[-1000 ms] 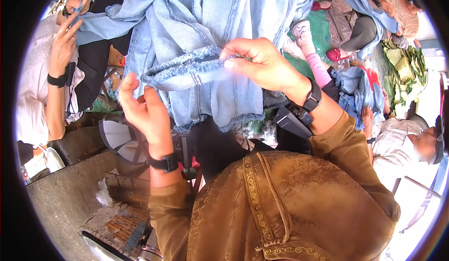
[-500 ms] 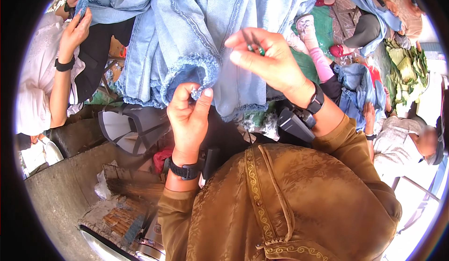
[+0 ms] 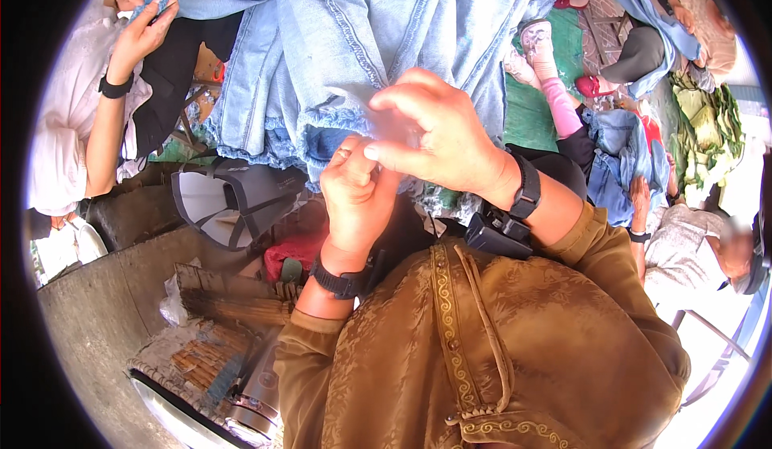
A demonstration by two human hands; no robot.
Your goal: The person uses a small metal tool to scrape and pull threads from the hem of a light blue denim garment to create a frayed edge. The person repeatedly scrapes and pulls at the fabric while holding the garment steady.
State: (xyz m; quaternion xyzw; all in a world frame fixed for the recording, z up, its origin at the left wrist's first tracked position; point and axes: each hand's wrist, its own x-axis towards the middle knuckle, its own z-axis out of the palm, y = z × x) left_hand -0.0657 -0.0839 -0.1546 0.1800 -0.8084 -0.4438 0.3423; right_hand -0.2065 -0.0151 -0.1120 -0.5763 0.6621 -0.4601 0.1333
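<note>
Light blue denim cloth [image 3: 330, 39] with raised seams hangs in front of me, its lower edge rough. My left hand [image 3: 356, 195] is closed, thumb against fingers, pinching the frayed hem [image 3: 326, 131] of a tube-like denim opening. Right beside it is my right hand [image 3: 442, 135], thumb and fingers curved toward the left fingertips. The small snips seen in it just before are lost in a blur between its fingers, so their blades do not show. Whether the right hand touches the hem I cannot make out.
At the upper left a person's hand [image 3: 145, 43] holds more denim. Another person at the right has blue denim [image 3: 615, 147] by a pile of green leaves [image 3: 700, 127]. A black-and-white shade-like object [image 3: 233, 199] lies left, above a grey panel [image 3: 104, 296].
My right hand has come down and left to my left hand, carrying the snips into a blur. My left hand has shifted right and slightly up with the hem.
</note>
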